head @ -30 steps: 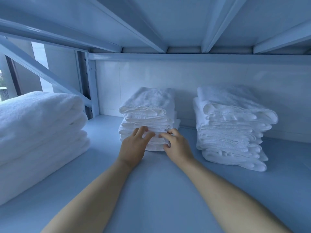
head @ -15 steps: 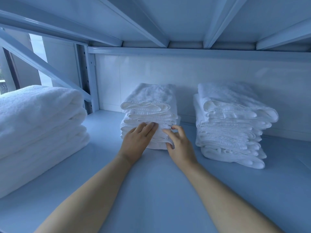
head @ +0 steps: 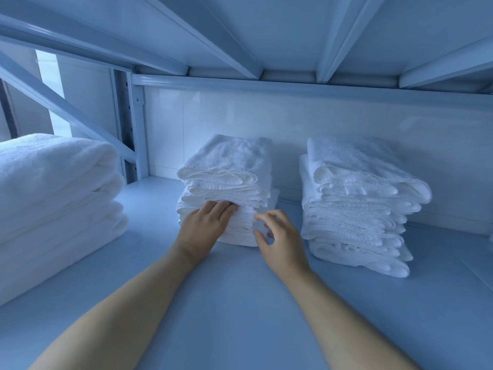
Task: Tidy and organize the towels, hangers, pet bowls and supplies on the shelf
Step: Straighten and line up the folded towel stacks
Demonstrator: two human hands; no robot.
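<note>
A stack of several folded white towels (head: 229, 166) stands in the middle of the blue shelf board (head: 240, 303), close to the back wall. My left hand (head: 202, 228) presses its straight fingers flat against the front of this stack, about halfway up. My right hand (head: 280, 241) hovers at the stack's lower right front corner with fingers loosely curled and spread; whether the tips touch the cloth is unclear. A second, taller stack of folded white towels (head: 354, 204) stands to the right, its front edges uneven.
A pile of thick, large white towels (head: 53, 188) fills the left side. A shelf upright (head: 130, 129) and a diagonal brace (head: 61, 102) rise at the back left. The ribbed underside of the upper shelf (head: 266, 36) hangs low overhead.
My left hand slid slightly up the front of the middle stack and flattened. My right hand drew back a little from the stack's front and its fingers spread.
</note>
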